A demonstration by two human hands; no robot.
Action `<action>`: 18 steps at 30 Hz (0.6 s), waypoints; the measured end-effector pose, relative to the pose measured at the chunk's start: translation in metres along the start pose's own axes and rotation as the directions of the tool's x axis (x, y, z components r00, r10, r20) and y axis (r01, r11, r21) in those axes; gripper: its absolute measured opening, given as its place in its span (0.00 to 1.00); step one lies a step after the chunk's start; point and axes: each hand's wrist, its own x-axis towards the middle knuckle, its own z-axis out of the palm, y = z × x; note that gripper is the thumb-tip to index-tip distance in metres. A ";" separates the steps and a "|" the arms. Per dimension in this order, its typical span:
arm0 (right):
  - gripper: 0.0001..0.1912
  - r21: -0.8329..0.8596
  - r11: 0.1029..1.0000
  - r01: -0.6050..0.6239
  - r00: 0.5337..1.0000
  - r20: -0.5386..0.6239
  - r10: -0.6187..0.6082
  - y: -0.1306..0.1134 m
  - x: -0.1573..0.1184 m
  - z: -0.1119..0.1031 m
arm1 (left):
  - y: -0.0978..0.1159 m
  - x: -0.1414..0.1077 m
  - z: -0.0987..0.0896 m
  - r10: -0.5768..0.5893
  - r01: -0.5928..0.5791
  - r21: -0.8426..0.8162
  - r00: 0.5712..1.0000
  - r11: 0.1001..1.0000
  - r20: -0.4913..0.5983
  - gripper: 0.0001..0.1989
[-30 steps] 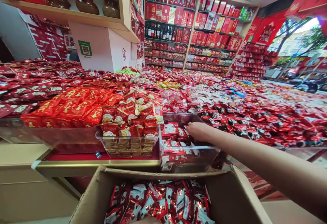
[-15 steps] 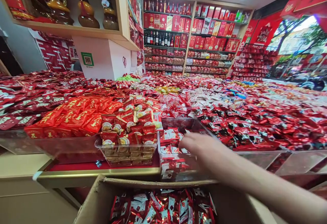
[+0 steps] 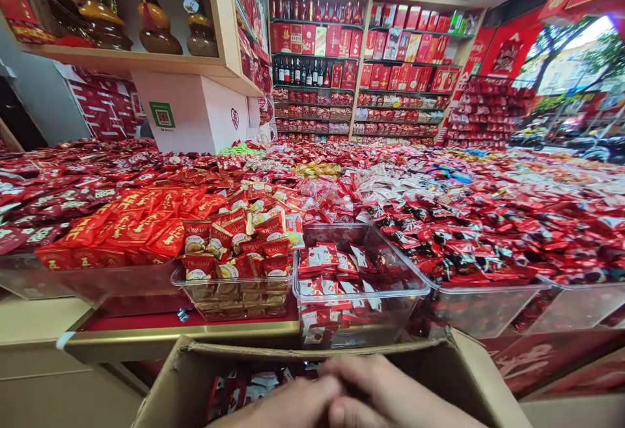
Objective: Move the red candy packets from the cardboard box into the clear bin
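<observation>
My right hand (image 3: 375, 382) and my left hand (image 3: 295, 402) are close together over an open cardboard box (image 3: 312, 352) at the bottom of the view. Their fingers are curled inward and slightly blurred; whatever they hold, if anything, is hidden. Small red-and-white wrapped packets (image 3: 263, 382) lie inside the box, partly covered by the hands. Just beyond the box stands a clear plastic bin (image 3: 390, 314), partly filled with similar red-and-white packets (image 3: 327, 285), arranged in rows toward its left and front.
Left of that bin is a bin of durian-labelled packets (image 3: 239, 258), then bright red packets (image 3: 127, 226). Red and black packets (image 3: 463, 245) are heaped to the right. A gold-edged counter (image 3: 195, 331) runs behind the box. A wooden cabinet (image 3: 146, 57) overhangs at upper left.
My right hand has left the clear bin and come down over the box. My left hand has come into view beside it. More packets in the bin are now visible.
</observation>
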 end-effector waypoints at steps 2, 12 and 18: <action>0.20 0.295 0.952 -0.078 0.979 -0.160 0.129 -0.016 -0.003 -0.017 | 0.007 0.000 -0.008 -0.005 -0.021 -0.171 0.988 0.985 -0.154 0.09; 0.16 0.757 0.646 -0.093 0.899 -0.215 0.381 -0.022 0.009 -0.023 | 0.016 -0.002 -0.009 -0.043 -0.123 -0.428 0.932 0.895 -0.359 0.25; 0.13 0.785 0.618 -0.050 0.896 -0.238 0.375 -0.022 0.004 -0.023 | 0.012 -0.003 -0.009 -0.049 -0.215 -0.400 0.830 0.891 -0.555 0.19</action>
